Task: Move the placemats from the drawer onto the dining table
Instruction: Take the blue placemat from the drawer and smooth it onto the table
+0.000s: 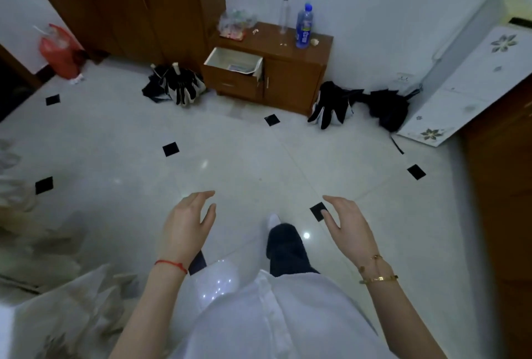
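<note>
1. Here the floor (230,162) is glossy pale tile with small black diamond insets, and it reflects the light in little spots.
2. Against the white wall stands a low brown wooden cabinet (290,82); its top drawer (233,63) is pulled out, well apart from me.
3. Inside the drawer lies something flat and pale with a print (240,68); it may be the placemats, but I cannot tell for sure.
4. On the cabinet top stand a blue plastic bottle (304,27), a thin clear bottle (284,14) and a crinkled clear bag (236,23).
5. Folded black-and-white umbrellas (175,85) lie on the floor at both sides of the cabinet, and a red plastic bag (59,52) sits near the wooden door.
6. My left hand (187,223) is held out in the air with relaxed, slightly bent fingers; it holds nothing.
7. My right hand (349,224) is the same, loose and empty, touching nothing.
8. A red string is on my left wrist, gold bracelets on the right.
</note>
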`<state>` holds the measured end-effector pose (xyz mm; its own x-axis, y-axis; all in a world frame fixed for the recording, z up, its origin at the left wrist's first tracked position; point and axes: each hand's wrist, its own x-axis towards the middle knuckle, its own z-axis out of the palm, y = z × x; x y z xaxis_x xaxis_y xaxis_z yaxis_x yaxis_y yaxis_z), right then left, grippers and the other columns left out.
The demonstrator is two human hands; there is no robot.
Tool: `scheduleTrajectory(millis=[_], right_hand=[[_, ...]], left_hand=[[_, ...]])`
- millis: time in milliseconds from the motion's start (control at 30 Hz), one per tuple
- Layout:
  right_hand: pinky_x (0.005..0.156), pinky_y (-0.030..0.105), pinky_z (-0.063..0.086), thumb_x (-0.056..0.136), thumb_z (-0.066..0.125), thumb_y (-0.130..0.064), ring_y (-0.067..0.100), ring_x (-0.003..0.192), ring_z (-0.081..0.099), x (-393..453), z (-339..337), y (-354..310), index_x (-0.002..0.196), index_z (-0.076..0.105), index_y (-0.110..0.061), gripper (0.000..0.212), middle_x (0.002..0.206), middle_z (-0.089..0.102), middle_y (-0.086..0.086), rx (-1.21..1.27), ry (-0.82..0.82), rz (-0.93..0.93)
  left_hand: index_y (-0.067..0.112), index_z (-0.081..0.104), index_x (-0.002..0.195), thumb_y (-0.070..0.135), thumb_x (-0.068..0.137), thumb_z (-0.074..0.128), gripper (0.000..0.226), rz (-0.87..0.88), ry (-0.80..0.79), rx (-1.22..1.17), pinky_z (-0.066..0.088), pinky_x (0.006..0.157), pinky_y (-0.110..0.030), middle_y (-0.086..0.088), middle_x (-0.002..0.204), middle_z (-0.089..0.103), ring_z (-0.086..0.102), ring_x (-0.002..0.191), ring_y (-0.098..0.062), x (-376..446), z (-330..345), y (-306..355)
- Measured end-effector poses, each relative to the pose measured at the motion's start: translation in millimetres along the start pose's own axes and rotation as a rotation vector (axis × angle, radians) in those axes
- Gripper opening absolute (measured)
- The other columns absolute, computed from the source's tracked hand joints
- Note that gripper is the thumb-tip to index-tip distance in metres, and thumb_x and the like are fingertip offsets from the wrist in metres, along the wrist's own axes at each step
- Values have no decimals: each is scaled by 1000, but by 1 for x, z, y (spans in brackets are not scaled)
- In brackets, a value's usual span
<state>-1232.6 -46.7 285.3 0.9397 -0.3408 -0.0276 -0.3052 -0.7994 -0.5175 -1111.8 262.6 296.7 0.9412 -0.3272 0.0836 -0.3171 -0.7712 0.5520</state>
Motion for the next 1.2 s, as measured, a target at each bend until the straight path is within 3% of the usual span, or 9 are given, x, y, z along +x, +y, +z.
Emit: scheduleTrajectory(millis=[267,500,733,933,1200], right_hand=[[97,20,33,96,53,-25,18,117,51,215,29,-19,129,55,-12,35,123,61,4,-2,-34,-72],[98,28,38,96,54,-23,24,115,53,441,30,-82,128,55,-10,35,123,61,7,-21,-56,-226],[98,36,45,96,51,-28,23,117,52,587,70,-131,129,54,-13,36,125,60,4,-23,-131,-282],[95,38,47,95,54,-25,25,114,54,693,115,-164,127,56,-13,34,121,61,7,2,-104,-192],[88,36,49,95,53,-19,22,105,56,831,128,-222,126,56,-10,32,116,62,6,68,73,-24]], left_hand=[[11,65,115,15,89,62,27,-75,52,30,50,85,-33,-8,110,69,65,97,-26,185,6,-40],[13,64,116,17,89,62,27,-154,152,45,53,82,-35,-8,107,69,65,96,-25,359,-28,-72],[13,63,118,18,90,60,29,-257,143,23,53,84,-35,-5,110,68,64,98,-23,482,-32,-129],[10,64,118,13,89,62,29,-170,90,22,53,82,-33,-8,109,69,66,90,-24,622,-46,-185],[8,64,116,10,88,62,28,133,25,58,51,85,-29,-8,107,69,65,94,-22,842,-80,-228]])
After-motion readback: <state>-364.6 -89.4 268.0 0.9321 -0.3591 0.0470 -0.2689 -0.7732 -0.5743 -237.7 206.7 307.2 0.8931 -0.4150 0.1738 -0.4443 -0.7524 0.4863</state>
